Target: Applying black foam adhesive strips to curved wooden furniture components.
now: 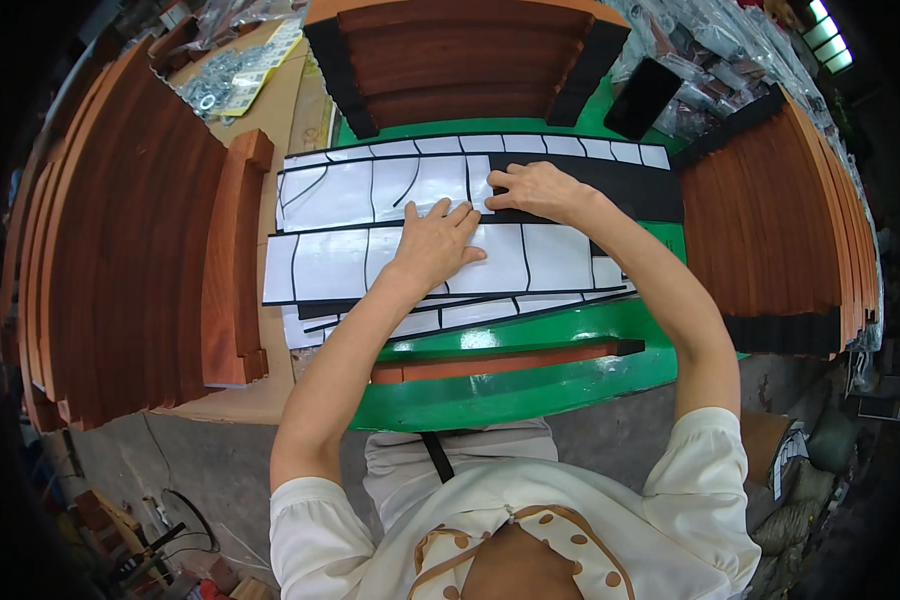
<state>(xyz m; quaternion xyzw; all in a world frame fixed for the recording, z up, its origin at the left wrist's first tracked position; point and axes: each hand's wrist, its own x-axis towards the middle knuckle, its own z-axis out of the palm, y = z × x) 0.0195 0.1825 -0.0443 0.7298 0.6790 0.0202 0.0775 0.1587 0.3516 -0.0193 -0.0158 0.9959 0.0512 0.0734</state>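
Note:
White strips with black edges and black cross lines lie in rows on the green surface. My left hand point(438, 243) rests with fingers spread across the front white strip point(555, 258) and the edge of the strip behind it. At the right end of the middle white strip point(345, 193), my right hand point(540, 192) has its fingers bent and closed where white meets a bare black strip point(620, 190). Whatever is between those fingertips is hidden. A narrower white strip point(450, 145) runs behind, and more strips point(470, 315) lie partly covered in front.
Stacked brown wooden panels stand at left point(140, 230) and right point(770, 220); another brown piece point(460, 70) stands at the back. A dark phone point(645, 97) lies beside plastic-wrapped parts point(720, 50). Near the table's front edge is a reddish-brown bar point(500, 361).

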